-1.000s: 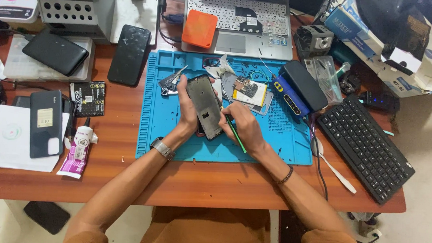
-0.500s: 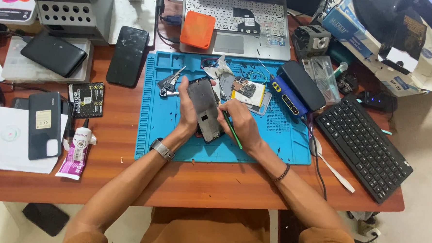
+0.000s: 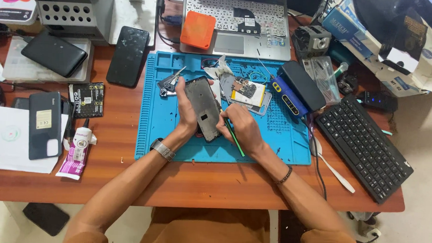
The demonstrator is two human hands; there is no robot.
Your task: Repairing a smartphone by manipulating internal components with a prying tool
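- Our left hand (image 3: pixel 187 113) is wrapped around the left edge of the phone (image 3: pixel 204 108), gripping it with the thumb side up; a watch (image 3: pixel 162 149) sits on that wrist.
- The phone is dark, lifted just above the blue mat (image 3: pixel 162 129), its long side running near to far and tilted a little.
- Our right hand (image 3: pixel 242 127) is closed on a green tool (image 3: pixel 234 137), held like a pen, its far tip touching the phone's right edge.
- On the mat just right of the phone lies a circuit board (image 3: pixel 248 91) on a grey plate; tweezers (image 3: pixel 171 80) lie just left of it.
- Farther right on the mat sits a dark blue box (image 3: pixel 287 98), with a black keyboard (image 3: pixel 363 142) beyond it on the table (image 3: pixel 107 165).
- At the far edge, a laptop (image 3: pixel 235 25) carries an orange block (image 3: pixel 198 30).
- To the left lie another phone (image 3: pixel 127 56), a glue tube (image 3: pixel 76 152) and a dark handset (image 3: pixel 44 123).
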